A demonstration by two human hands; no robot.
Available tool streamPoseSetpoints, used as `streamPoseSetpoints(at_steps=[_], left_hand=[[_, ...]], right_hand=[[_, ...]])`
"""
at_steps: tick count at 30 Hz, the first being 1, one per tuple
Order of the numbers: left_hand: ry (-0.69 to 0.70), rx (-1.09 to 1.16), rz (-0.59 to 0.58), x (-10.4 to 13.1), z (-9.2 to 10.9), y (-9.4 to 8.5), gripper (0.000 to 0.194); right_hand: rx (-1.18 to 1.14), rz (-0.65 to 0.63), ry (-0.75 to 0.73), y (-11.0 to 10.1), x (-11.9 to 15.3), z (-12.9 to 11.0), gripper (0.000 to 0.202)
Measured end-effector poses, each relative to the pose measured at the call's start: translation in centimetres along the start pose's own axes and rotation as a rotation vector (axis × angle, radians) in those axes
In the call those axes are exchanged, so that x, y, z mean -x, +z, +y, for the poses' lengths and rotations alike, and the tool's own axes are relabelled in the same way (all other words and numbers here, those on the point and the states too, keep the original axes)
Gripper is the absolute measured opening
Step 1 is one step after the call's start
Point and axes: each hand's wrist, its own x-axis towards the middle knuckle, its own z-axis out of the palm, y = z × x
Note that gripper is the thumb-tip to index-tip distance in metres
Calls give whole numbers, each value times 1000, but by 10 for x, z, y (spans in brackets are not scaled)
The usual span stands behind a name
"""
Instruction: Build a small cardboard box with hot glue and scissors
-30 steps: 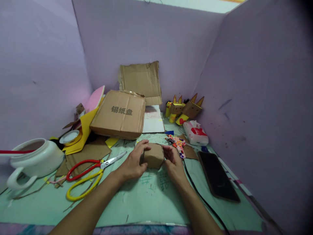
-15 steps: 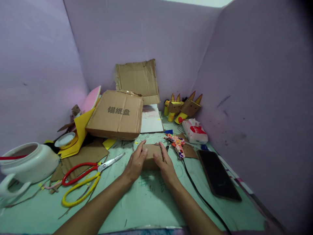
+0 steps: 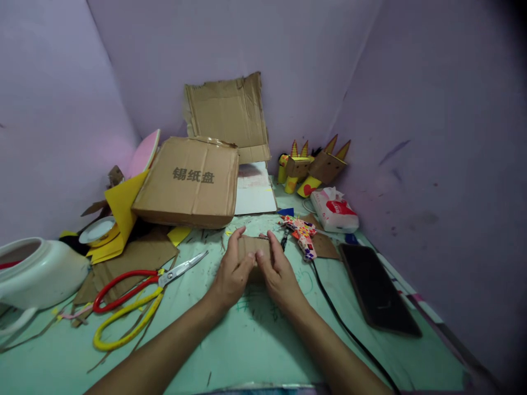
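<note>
Cupping a small folded brown cardboard block (image 3: pixel 255 245) in both hands, looking mostly shaped

Reading the clock from the block, with twelve pointing away from the wearer. Got the bare left hand (image 3: pixel 231 274) at nine and the bare right hand (image 3: pixel 282 277) at three, both partly closed around the sides, with thumbs nearly meeting over the near part and fingers curled along the flanks.

Progress-wise, seems pretty far along on form: bent into a compact, boxy shape with a flattish top panel. Can't tell about fastening, though, or about the underside, thanks to the hands covering so much. Can spot a dark line along the far edge, but can't say seam, gap or shadow. So would call the folding largely done, and leave closing or finishing as an open question.

Seeing big scissors with red and yellow handles (image 3: pixel 166 278) at nine, resting untouched among flat brown cardboard offcuts (image 3: pixel 142 253). Also spotting a colourful patterned pistol-shaped tool (image 3: pixel 303 233) with a black cord at two, likewise out of hand. Up at one, noticing yellow-and-brown figures with pointed ears (image 3: pixel 326 166), apparently fully assembled. Add a large flat brown carton with printed characters (image 3: pixel 189 181) at eleven and a dark rectangular phone (image 3: pixel 379 291) at four, all on a pale green covered tabletop (image 3: pixel 197 351).
</note>
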Motion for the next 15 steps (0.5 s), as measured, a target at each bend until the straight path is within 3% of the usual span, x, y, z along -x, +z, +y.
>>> streamPoseSetpoints(at_steps=[9, 15], left_hand=[[122, -83, -16, -3, 0, -2, 54], [2, 173, -60, -5, -6, -8, 61]], right_hand=[[1, -12, -14, 1, -1, -2, 71], [19, -52, -29, -2, 1, -4, 77]])
